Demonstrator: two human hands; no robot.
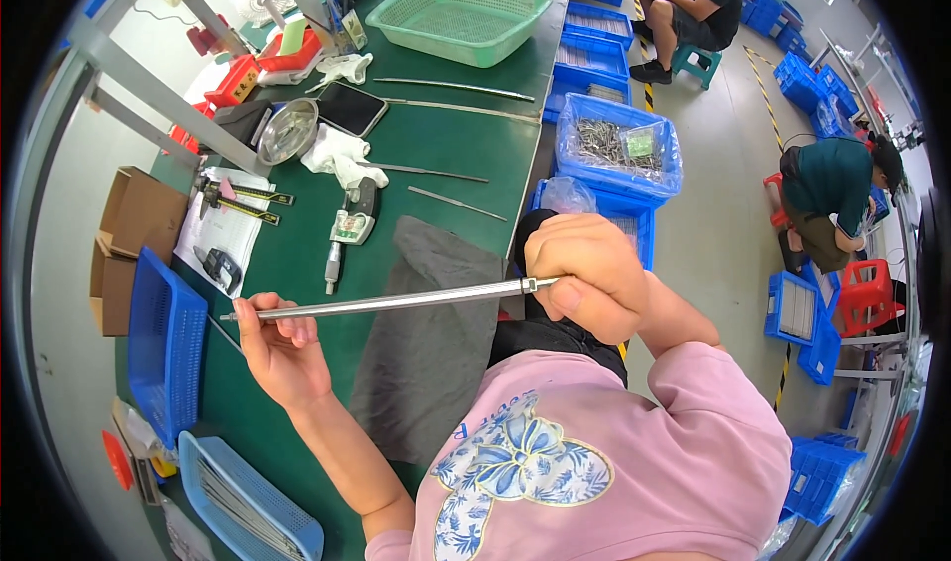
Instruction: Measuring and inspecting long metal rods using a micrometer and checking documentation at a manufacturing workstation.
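Rod [396, 303] spans above the cloth [421, 363], left hand [285, 358] fingering its thin tip, right hand [594, 269] closed round the other end; if the fingertip hold slackens, that left end could drop onto the bench [441, 142].

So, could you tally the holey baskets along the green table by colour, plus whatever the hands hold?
Green basket: 1
Dark blue basket: 1
Light blue basket: 1
Metal rod, between left hand and right hand: 1
Total: 4
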